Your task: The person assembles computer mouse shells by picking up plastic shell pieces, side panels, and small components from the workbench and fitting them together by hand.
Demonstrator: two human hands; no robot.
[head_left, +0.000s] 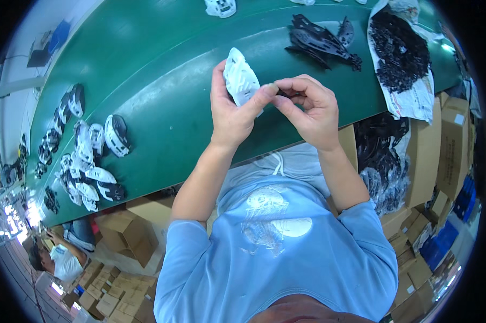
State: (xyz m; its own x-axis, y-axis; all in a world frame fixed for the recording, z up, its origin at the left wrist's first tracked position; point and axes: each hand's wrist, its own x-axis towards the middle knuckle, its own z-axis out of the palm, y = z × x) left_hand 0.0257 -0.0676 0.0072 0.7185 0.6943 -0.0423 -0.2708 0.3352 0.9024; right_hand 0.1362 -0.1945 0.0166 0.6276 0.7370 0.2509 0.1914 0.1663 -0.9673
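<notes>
My left hand (228, 116) is closed around a white plastic shell (237, 75), curved and pierced with slots, held upright above the green table (167, 134). At the shell's right side, the thumb of that hand meets the fingertips of my right hand (314, 113). A small dark piece (282, 93) shows in the pinch of the right hand; its exact kind is too small to make out. Farther back to the right lie several long black plastic parts (321, 40), touching neither hand.
A white sack (415, 105) of small black parts (399, 54) lies at the right. White and black shells (84, 142) crowd the table's left end. Cardboard boxes (423, 156) stand below the right edge. Another person (65, 261) is at the far lower left.
</notes>
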